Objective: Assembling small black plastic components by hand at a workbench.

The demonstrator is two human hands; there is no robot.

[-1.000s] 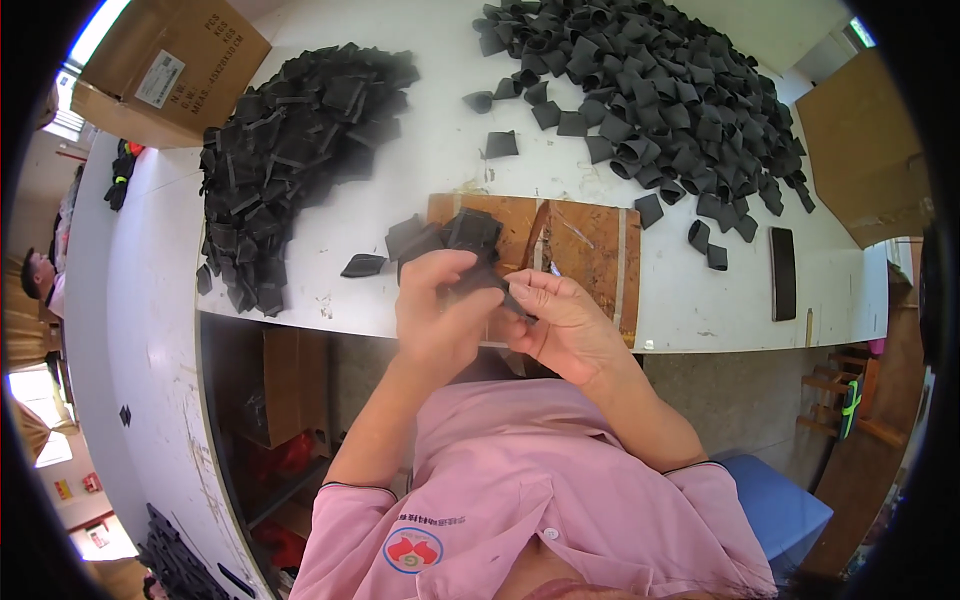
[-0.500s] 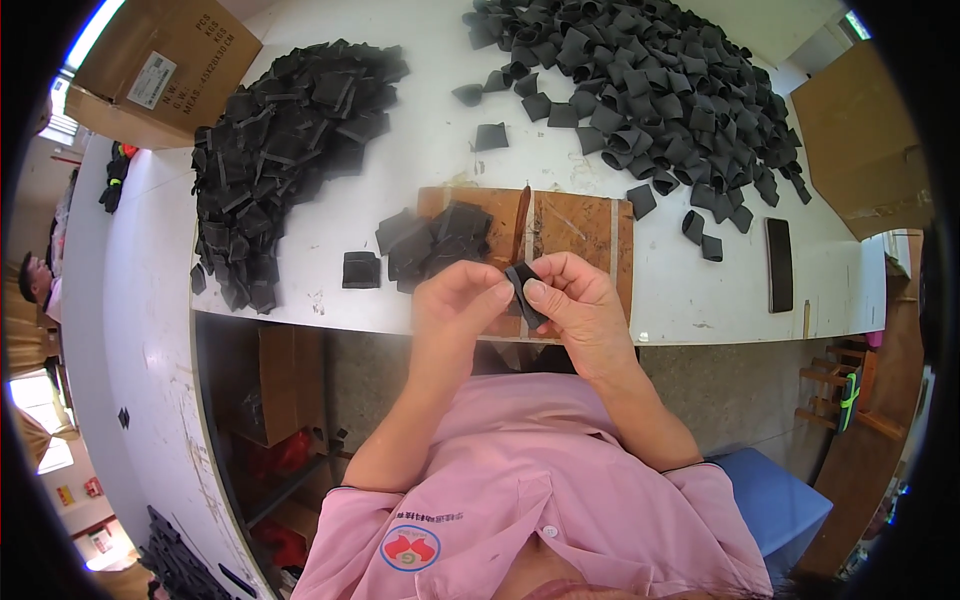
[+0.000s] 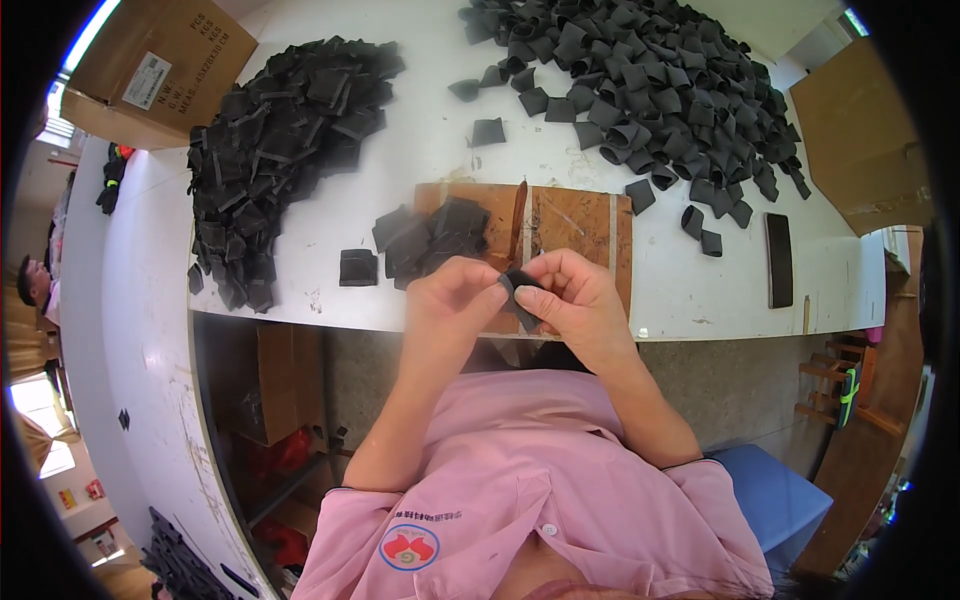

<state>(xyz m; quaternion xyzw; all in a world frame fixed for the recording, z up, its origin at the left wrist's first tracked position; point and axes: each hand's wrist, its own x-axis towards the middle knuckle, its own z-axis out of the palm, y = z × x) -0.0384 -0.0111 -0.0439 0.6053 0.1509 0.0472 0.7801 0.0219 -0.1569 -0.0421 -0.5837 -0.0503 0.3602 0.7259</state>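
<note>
Pink shirt [image 3: 630, 510]: blue-ringed emblem [image 3: 409, 547], lettering [image 3: 440, 516] above. Left hand [image 3: 447, 305], right hand [image 3: 583, 308]: thumbs and fingers pinching black fabric piece [image 3: 523, 308] between them, above brown board [image 3: 578, 215]; double grip likely steadies small piece. Loose black pieces [image 3: 408, 247] overlap board's left edge, presumably for easy reach. Beyond: flat-piece heap [image 3: 275, 150] left, tubular-piece heap [image 3: 660, 100] right. Far-left carton [image 3: 200, 85]: white label [image 3: 147, 80], dark print [image 3: 208, 45].

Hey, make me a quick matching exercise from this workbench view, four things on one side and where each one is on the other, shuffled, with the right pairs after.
Things:
1. Dark phone
2. Single black piece
3. Brown board
4. Cardboard carton

Places:
A. Partly under a small heap of black pieces
B. At the picture's upper left
C. On the white table, right of the board
D. Between left hand and right hand

Pairs: 1-C, 2-D, 3-A, 4-B
</note>
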